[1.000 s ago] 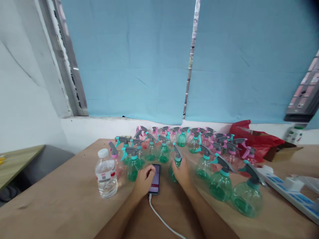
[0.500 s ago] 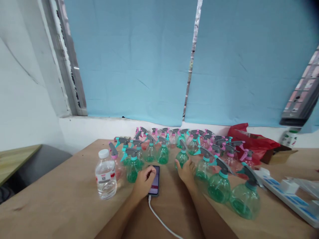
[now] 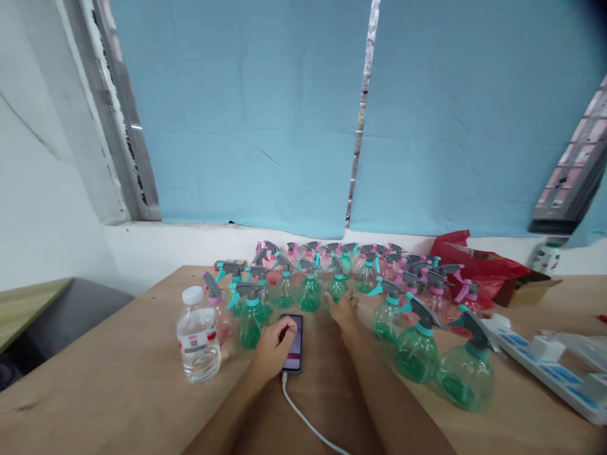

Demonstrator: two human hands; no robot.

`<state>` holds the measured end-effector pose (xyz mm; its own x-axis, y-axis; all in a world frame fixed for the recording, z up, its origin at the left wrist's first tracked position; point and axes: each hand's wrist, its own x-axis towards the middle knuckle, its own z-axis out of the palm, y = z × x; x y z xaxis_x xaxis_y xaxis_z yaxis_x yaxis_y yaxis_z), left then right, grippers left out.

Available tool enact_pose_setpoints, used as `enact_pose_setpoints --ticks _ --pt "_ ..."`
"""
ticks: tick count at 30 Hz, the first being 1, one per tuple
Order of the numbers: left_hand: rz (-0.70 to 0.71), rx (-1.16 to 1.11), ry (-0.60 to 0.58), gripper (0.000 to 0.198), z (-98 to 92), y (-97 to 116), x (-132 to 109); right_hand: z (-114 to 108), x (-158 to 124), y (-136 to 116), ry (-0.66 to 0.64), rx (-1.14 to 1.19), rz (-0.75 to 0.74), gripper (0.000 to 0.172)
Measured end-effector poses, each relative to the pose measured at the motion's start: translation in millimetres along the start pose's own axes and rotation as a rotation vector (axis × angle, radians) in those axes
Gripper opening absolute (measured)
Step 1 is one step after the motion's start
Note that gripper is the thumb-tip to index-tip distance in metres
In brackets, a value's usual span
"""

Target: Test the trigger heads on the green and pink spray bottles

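My left hand (image 3: 271,349) lies with curled fingers on a phone (image 3: 295,346) that has a lit screen and sits flat on the wooden table (image 3: 118,385). My right hand (image 3: 342,311) reaches forward with its fingers stretched out. Its fingertips touch the base of a green spray bottle (image 3: 337,286) with a grey trigger. That bottle stands upright in a row among several green and pink spray bottles (image 3: 379,265) at the back of the table. Three bigger green spray bottles (image 3: 417,351) stand just right of my right forearm.
A clear water bottle (image 3: 198,341) with a white cap stands left of the phone. A white cable (image 3: 308,423) runs from the phone toward me. A white power strip (image 3: 545,373) lies at right, with a red bag (image 3: 474,265) and a white jar (image 3: 544,256) behind it.
My right hand has pushed the green spray bottle away from me into the row and opened its fingers. My left hand has stayed on the phone.
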<state>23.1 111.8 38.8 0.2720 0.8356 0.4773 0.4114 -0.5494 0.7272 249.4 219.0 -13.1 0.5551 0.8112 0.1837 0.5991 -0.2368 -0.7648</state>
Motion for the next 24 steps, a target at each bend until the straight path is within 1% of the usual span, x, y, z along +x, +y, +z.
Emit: enact_pose_setpoints --ticks 3,4,7,9,11,12,14,15,16,17,18,19,20,21,24 --pt "0.001 0.0 0.008 0.025 -1.2 1 1 -2 -1 -6 -0.014 0.021 0.03 0.104" --pt "0.002 -0.002 0.012 0.025 -1.6 2 1 -3 -3 -8 -0.01 0.025 0.034 0.105" --pt "0.009 -0.011 0.017 0.025 -2.1 3 1 -13 -16 -13 0.018 0.036 -0.001 0.098" --pt "0.015 -0.013 0.016 0.026 -2.1 4 1 -29 -28 -18 0.034 0.048 -0.107 0.093" --pt "0.018 -0.01 0.017 0.027 -2.3 5 1 -58 -40 -27 0.05 0.07 -0.353 0.088" --pt "0.015 -0.011 0.023 0.027 -2.6 5 2 -78 -43 -33 0.078 0.067 -0.463 0.081" --pt "-0.004 -0.022 0.044 0.026 -3.6 5 3 -123 -43 -49 0.085 0.019 -0.687 0.061" --pt "-0.019 -0.028 0.053 0.026 -4.3 4 4 -146 -39 -56 0.079 -0.034 -0.774 0.049" --pt "-0.033 -0.033 0.058 0.025 -5.1 3 4 -168 -32 -62 0.093 -0.109 -0.815 0.041" --pt "-0.043 -0.036 0.06 0.025 -5.8 2 4 -188 -24 -66 0.136 -0.21 -0.802 0.038" --pt "-0.05 -0.037 0.06 0.024 -6.3 1 4 -204 -15 -67 0.173 -0.338 -0.749 0.038" --pt "-0.053 -0.038 0.061 0.024 -6.7 0 4 -217 -5 -66 0.181 -0.477 -0.686 0.039" --pt "-0.054 -0.04 0.063 0.024 -6.8 0 4 -226 5 -64 0.156 -0.61 -0.617 0.04" --pt "-0.055 -0.042 0.067 0.024 -6.6 -1 4 -231 13 -59 0.1 -0.72 -0.552 0.04" --pt "-0.054 -0.041 0.066 0.028 -5.2 -2 4 -234 29 -45 -0.063 -0.903 -0.425 0.033"
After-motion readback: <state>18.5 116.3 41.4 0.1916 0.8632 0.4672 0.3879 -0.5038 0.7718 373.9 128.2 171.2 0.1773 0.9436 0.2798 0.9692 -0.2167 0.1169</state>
